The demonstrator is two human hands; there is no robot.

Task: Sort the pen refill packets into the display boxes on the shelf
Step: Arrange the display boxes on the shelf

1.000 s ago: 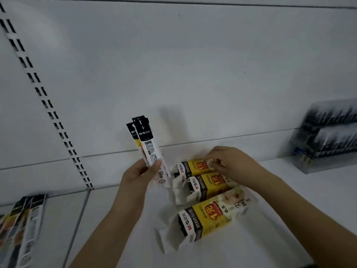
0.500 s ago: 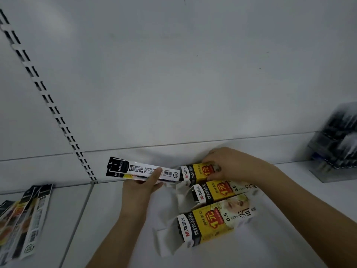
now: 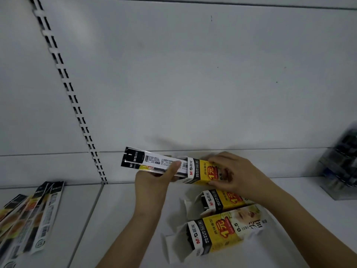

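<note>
Far left of my fingers, loose packets point(image 3: 32, 215) fan along the shelf point(image 3: 119, 219) edge, bare shelf between us. My left hand point(image 3: 154, 182) pinches the refill packets point(image 3: 152, 161), thumb on top, their right ends inside the open mouth of the top display box point(image 3: 202, 172). My right hand point(image 3: 237, 175) grips that box, fingers curled round its edges. Below them two more open boxes point(image 3: 218, 235) lie on the shelf. Far right, a blurred clear bin point(image 3: 342, 167).

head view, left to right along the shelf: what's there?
Loose refill packets → slotted upright → packets held in left hand → yellow box gripped by right hand → blurred clear pen display. The two lower boxes overlap this span; omitted.
</note>
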